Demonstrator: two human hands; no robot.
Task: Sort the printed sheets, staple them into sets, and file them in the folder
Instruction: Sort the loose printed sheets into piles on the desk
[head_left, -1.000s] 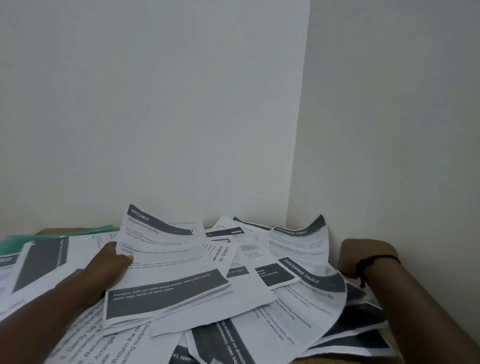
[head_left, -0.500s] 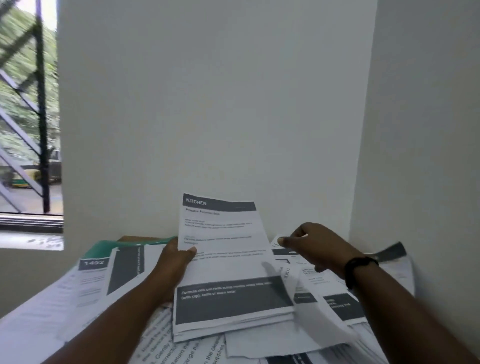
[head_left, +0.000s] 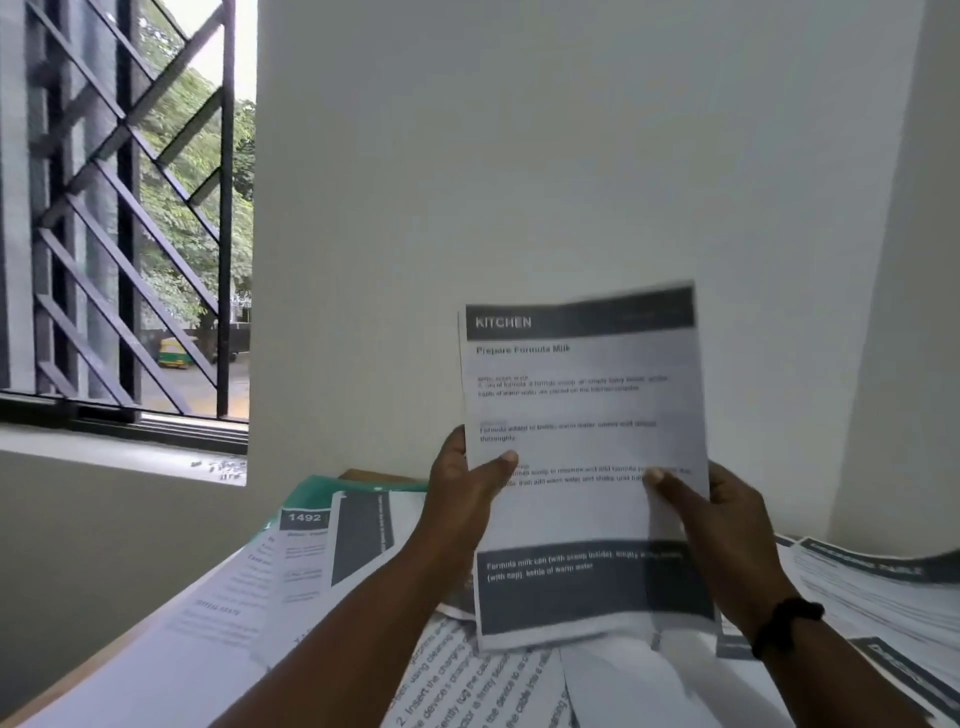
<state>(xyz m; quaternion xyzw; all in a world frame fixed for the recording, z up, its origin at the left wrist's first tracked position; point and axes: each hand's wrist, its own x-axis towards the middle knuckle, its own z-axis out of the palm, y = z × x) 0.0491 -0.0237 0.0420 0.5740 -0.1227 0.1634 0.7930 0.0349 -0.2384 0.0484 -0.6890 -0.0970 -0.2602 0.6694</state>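
Observation:
A printed sheet headed KITCHEN (head_left: 582, 405) is held upright above the table, with more sheets seemingly stacked behind it. My left hand (head_left: 462, 493) grips its left edge, thumb on the front. My right hand (head_left: 706, 514) grips its right edge, thumb on the front, a black band on the wrist. Several loose printed sheets (head_left: 311, 561) lie spread over the table below. A green folder (head_left: 358, 486) peeks out from under the sheets at the back left. No stapler is in view.
White walls meet in a corner at the right behind the table. A window with a dark metal grille (head_left: 124, 218) is at the left. The wooden table edge (head_left: 78, 670) shows at the lower left.
Both hands now hold the KITCHEN sheets, raised upright off the pile. The right hand came over from the right side of the table. The view has swung left and up.

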